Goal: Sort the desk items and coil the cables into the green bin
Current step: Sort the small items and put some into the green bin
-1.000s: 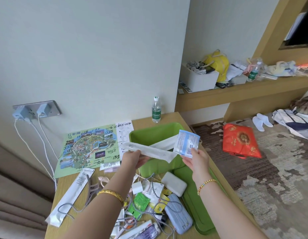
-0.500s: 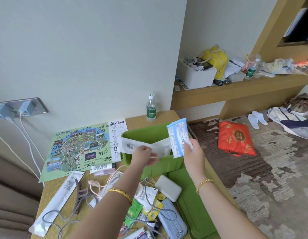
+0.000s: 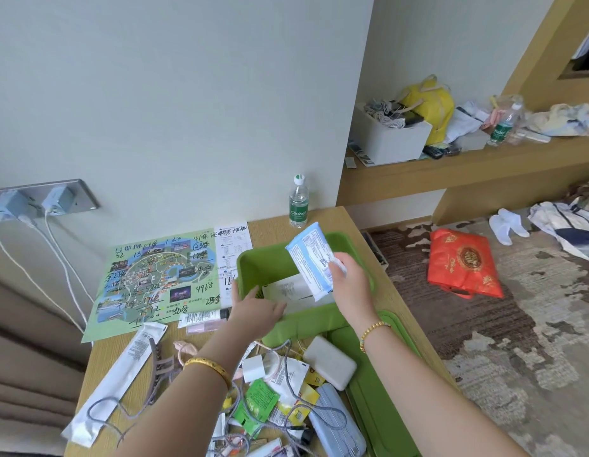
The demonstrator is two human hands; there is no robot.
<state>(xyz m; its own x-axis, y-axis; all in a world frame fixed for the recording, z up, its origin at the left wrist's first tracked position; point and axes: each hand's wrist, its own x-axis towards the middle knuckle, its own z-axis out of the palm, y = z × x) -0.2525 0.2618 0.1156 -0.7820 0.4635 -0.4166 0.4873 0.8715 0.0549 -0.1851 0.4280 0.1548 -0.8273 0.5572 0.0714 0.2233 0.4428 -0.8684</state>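
The right hand (image 3: 347, 282) pinches a blue-and-white wipes packet (image 3: 311, 260) by its near end, holding it tilted above the green bin (image 3: 319, 319) at the far right of the wooden surface (image 3: 273, 225). The left hand (image 3: 255, 306) reaches over the bin's left wall, fingers spread and relaxed, touching a long white sachet (image 3: 288, 288) that lies inside the bin. Near the person, a grey braided cable (image 3: 296, 399) loops uncoiled over a white power bank (image 3: 331, 361), a blue case (image 3: 339, 420) and green sachets (image 3: 258, 402) (all in one loose heap). A park map (image 3: 158, 275) lies far left.
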